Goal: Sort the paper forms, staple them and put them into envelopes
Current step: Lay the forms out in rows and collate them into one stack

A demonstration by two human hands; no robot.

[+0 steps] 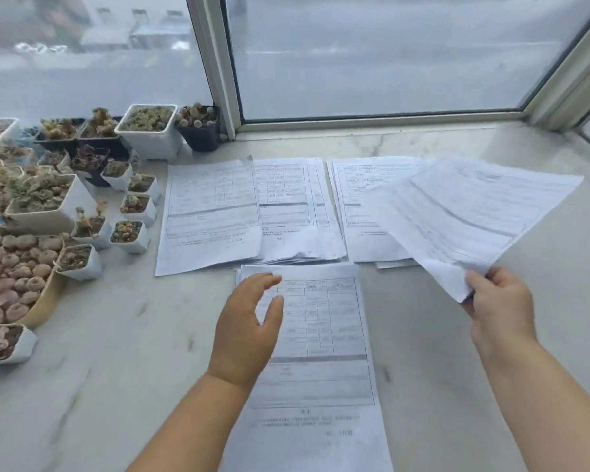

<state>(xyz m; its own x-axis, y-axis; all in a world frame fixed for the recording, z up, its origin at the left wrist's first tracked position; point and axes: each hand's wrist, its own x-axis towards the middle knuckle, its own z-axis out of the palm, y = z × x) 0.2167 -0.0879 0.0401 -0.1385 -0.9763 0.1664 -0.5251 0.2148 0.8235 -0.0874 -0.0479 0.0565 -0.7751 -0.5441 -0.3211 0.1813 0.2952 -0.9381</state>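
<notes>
White printed forms lie in piles on a marble sill. One pile (212, 212) lies at the back left, a fanned stack (293, 206) beside it, and another pile (358, 206) to the right. A nearer pile (324, 352) lies in front of me. My left hand (249, 328) hovers open over the near pile's left edge, fingers spread. My right hand (501, 308) pinches the near corner of a few loose sheets (470, 212), held tilted above the right pile. No stapler or envelopes are in view.
Many small pots of succulents (82, 199) crowd the left side of the sill, with a round tray of stone plants (14, 277) at the near left. A window frame (218, 63) and glass stand behind. Bare marble (116, 352) lies at the near left and right.
</notes>
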